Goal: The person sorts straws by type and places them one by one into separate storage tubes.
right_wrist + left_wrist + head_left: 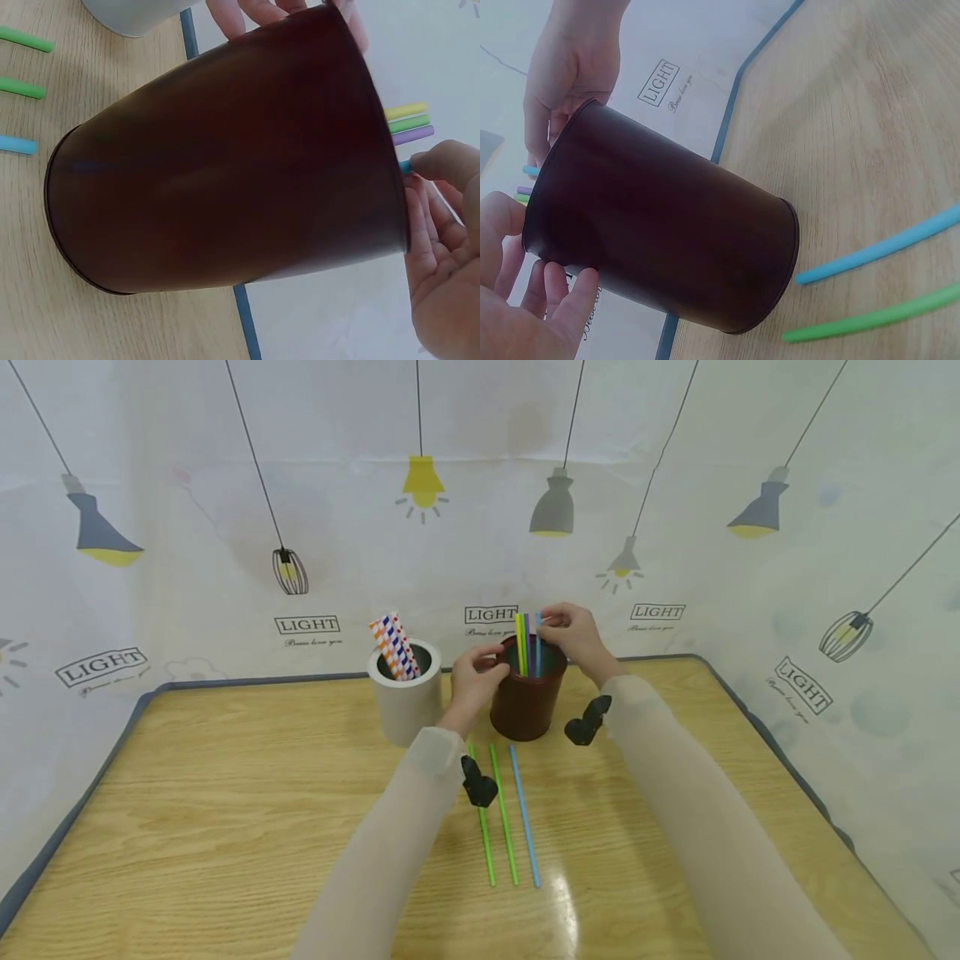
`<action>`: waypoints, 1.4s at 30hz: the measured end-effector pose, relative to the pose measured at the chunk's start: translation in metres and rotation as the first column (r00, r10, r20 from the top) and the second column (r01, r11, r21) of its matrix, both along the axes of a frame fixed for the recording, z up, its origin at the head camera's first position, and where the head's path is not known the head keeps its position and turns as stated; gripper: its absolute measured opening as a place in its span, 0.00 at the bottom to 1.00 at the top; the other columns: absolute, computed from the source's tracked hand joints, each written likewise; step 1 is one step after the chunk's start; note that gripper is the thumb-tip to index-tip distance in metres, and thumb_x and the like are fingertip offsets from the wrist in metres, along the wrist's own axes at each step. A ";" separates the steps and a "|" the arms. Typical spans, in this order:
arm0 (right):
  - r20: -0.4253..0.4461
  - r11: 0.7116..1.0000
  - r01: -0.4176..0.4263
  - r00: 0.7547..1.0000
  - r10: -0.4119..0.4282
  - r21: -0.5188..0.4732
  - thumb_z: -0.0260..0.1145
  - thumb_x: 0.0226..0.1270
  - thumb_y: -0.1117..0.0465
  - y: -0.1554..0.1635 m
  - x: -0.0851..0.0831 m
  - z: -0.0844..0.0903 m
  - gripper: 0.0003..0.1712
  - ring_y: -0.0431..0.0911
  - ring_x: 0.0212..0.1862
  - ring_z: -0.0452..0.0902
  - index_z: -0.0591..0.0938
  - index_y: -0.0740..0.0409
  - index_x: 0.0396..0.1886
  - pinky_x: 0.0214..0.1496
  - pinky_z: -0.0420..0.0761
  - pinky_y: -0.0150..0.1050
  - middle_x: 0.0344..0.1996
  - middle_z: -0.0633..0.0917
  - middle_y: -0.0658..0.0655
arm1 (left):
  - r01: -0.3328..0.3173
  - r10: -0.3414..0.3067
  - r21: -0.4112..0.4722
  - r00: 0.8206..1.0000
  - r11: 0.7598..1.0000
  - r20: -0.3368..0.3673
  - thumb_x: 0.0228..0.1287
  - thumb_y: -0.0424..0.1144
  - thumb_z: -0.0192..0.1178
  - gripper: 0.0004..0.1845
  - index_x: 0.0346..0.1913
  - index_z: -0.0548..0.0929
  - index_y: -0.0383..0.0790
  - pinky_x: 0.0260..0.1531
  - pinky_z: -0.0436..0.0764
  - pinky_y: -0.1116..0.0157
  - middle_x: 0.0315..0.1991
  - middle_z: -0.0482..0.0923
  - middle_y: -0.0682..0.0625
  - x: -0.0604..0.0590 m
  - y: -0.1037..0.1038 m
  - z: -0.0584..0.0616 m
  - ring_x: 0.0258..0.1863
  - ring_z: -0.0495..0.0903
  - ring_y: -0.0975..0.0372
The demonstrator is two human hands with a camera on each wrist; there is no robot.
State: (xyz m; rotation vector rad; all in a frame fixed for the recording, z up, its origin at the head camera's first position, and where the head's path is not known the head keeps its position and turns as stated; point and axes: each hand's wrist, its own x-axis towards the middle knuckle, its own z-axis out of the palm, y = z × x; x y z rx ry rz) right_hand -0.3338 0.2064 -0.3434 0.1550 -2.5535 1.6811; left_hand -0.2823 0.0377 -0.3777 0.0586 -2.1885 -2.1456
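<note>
Dark brown round plastic cup (pixel 527 700): stands upright on the light wooden tabletop (pixel 225 810), near its far edge, between the two hands. Contents: plain straws standing on end, one yellow (pixel 518 643), one green beside it, one purple (pixel 527 642) and one light blue straw (pixel 537 643), tops rising above the rim. Left hand (pixel 474 675): at the cup's left rim, fingers curled lightly against the outer wall just below the rim, thumb toward the opening; the left wrist view shows fingertips (pixel 570 289) touching the wall. Right hand (pixel 573 631): above the right rim, thumb and fingertips closed in a pinch on the top of the light blue straw, as the right wrist view shows at the rim. Just left of the left-hand fingers: pale grey cylindrical cup (pixel 406 697), upright, close beside the brown cup, holding a bundle of striped paper straws (pixel 394 646) in orange, blue and white, leaning left. Nearer the person than both hands: three loose straws lying flat and roughly parallel on the tabletop, two green straws (pixel 502 814) and one blue straw (pixel 525 818), their far ends close to the brown cup's base. Around the tabletop: a grey-blue border (pixel 90 777); beyond the fingers, a white backdrop printed with hanging lamps (pixel 422 485) and "LIGHT" labels.
</note>
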 end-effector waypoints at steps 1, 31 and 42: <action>0.002 1.000 -0.004 1.000 0.004 -0.008 0.62 0.59 0.67 0.000 0.000 0.001 0.18 0.46 0.38 0.74 0.76 0.67 0.50 0.38 0.77 0.34 0.39 0.78 0.62 | 0.000 0.000 -0.001 1.000 1.000 -0.002 0.52 0.28 0.61 0.16 0.47 0.81 0.37 0.29 0.77 0.68 0.40 0.76 0.42 0.000 0.000 0.000 0.36 0.77 0.58; 0.223 0.989 -0.135 0.964 0.147 -0.067 0.58 0.65 0.64 0.038 0.047 0.017 0.21 0.56 0.46 0.75 0.71 0.68 0.57 0.45 0.77 0.52 0.47 0.77 0.69 | 0.009 -0.009 -0.008 1.000 1.000 -0.013 0.52 0.28 0.59 0.17 0.47 0.81 0.35 0.30 0.76 0.69 0.41 0.76 0.41 0.004 0.000 0.003 0.38 0.76 0.57; 0.193 0.981 -0.138 0.968 0.163 -0.138 0.56 0.66 0.66 0.044 0.079 -0.014 0.20 0.52 0.40 0.78 0.72 0.66 0.56 0.41 0.80 0.50 0.38 0.79 0.60 | 0.012 -0.012 -0.015 1.000 1.000 -0.007 0.52 0.28 0.59 0.16 0.47 0.81 0.36 0.30 0.77 0.68 0.40 0.76 0.43 0.004 0.000 0.004 0.38 0.74 0.59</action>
